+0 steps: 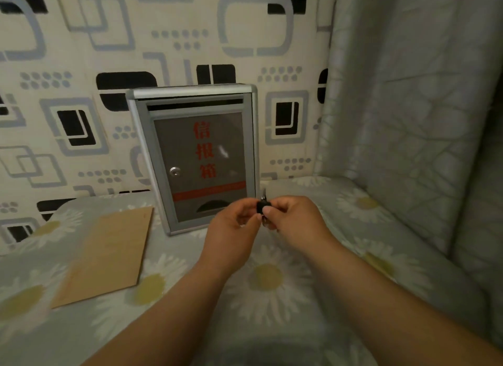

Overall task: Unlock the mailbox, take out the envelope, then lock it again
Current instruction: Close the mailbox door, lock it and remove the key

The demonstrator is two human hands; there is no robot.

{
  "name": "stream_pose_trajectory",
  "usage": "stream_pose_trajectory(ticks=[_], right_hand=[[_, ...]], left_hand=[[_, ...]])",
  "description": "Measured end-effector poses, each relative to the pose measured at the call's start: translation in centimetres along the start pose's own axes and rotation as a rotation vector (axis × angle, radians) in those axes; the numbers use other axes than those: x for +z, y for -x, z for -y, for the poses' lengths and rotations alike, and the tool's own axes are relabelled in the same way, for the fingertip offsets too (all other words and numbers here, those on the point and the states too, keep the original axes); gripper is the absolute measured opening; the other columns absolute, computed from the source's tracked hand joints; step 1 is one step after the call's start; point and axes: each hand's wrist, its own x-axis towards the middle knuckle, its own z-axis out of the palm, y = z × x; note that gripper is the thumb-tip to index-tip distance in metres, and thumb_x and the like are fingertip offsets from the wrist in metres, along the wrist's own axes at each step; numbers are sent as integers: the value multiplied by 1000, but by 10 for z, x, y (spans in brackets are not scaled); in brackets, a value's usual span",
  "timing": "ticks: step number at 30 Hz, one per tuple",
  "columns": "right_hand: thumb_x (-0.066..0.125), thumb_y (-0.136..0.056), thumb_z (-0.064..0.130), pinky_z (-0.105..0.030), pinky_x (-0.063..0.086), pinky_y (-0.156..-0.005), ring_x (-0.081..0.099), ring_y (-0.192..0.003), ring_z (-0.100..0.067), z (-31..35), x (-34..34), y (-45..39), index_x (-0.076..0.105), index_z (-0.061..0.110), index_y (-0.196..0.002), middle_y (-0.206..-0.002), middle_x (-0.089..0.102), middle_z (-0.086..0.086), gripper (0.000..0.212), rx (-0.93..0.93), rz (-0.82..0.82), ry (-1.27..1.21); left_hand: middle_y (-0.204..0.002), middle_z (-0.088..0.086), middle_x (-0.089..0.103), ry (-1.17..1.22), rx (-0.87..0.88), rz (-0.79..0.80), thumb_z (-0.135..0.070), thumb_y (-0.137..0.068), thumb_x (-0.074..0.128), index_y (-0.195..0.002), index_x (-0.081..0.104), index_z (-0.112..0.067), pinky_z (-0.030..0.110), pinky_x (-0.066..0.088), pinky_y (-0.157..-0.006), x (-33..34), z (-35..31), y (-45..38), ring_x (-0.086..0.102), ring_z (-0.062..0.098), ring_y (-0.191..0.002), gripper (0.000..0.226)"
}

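A grey metal mailbox [196, 158] with red characters stands upright on the bed, leaning against the patterned wall; its door is closed and the round lock [174, 171] has no key in it. A brown envelope [109, 254] lies flat on the bedsheet left of the mailbox. In front of the mailbox's lower right corner my left hand [231, 224] and my right hand [294, 218] meet, both pinching a small black-headed key [263, 206] whose metal blade points up.
The bed is covered by a grey sheet with daisy prints [266, 278]. A grey quilted cushion or bedding [408, 120] rises along the right side. The patterned wall [81, 66] stands behind the mailbox.
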Motion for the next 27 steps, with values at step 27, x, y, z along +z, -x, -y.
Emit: stream_pose_trajectory(ticks=[27], right_hand=[[62, -78, 16, -26, 43, -69, 58, -72, -15, -77, -49, -5, 68, 11, -82, -78, 65, -2, 9, 143, -93, 53]], left_hand=[[-93, -9, 71, -82, -92, 259, -19, -81, 60, -120, 57, -32, 1, 39, -68, 81, 5, 2, 62, -1, -84, 40]])
